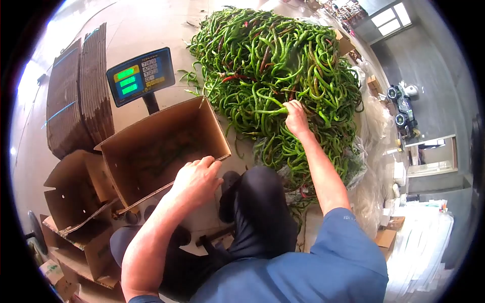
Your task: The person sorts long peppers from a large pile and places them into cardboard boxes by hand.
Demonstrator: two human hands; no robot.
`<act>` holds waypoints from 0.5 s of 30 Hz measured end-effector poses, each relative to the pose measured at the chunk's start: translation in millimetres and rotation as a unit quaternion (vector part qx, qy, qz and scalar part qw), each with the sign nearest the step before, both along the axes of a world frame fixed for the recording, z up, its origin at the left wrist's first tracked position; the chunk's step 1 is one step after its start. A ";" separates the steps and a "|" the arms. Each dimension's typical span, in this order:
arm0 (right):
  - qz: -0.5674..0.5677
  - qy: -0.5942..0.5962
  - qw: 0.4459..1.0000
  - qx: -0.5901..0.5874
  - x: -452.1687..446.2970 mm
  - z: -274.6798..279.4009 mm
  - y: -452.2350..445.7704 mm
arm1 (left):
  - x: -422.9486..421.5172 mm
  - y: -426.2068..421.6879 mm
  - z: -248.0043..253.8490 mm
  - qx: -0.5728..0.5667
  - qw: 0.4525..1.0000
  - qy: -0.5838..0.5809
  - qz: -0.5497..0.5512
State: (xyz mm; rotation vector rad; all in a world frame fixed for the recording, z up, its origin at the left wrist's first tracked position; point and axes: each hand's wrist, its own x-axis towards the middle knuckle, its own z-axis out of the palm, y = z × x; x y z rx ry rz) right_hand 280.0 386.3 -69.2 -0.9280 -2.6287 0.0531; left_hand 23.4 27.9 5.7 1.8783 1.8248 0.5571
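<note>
A large heap of long green chili peppers (237,55), with a few red ones among them, lies on the floor ahead of me. At its middle, my right hand (296,119) is closed on a green chili pepper (272,111) that points left from the fingers. An open cardboard box (166,118) stands to the left of the heap, with some green peppers dimly visible on its shadowed bottom. My left hand (198,178) lies at the box's near rim close to its right corner, fingers curled over the edge and thumb on the outer side.
Behind the box stands a scale display (140,76) with lit green readouts. Flattened cardboard stacks (78,91) are at the left, with more open boxes (76,189) below them. Clear plastic sheeting (375,136) edges the heap's right side. My knees are close to the box.
</note>
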 end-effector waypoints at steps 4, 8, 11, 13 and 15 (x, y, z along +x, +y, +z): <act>-0.021 0.133 0.987 -0.093 -8.2 16.0 -21.3 | -1.6 -0.6 -0.5 -0.025 1.000 0.000 -0.003; 0.019 0.369 0.702 -0.609 -34.3 75.4 -56.7 | -0.3 -0.5 -0.9 -0.026 1.000 0.004 -0.005; 0.092 0.383 0.549 -0.738 -59.0 110.3 -85.2 | -0.6 -0.2 -0.8 -0.029 1.000 -0.004 -0.003; 0.155 0.346 0.502 -0.777 -78.0 120.8 -99.3 | -0.5 -0.4 -1.0 -0.017 1.000 0.010 0.000; 0.198 0.305 0.465 -0.807 -97.1 122.4 -110.2 | 3.0 -1.0 -3.5 0.031 0.999 0.032 0.008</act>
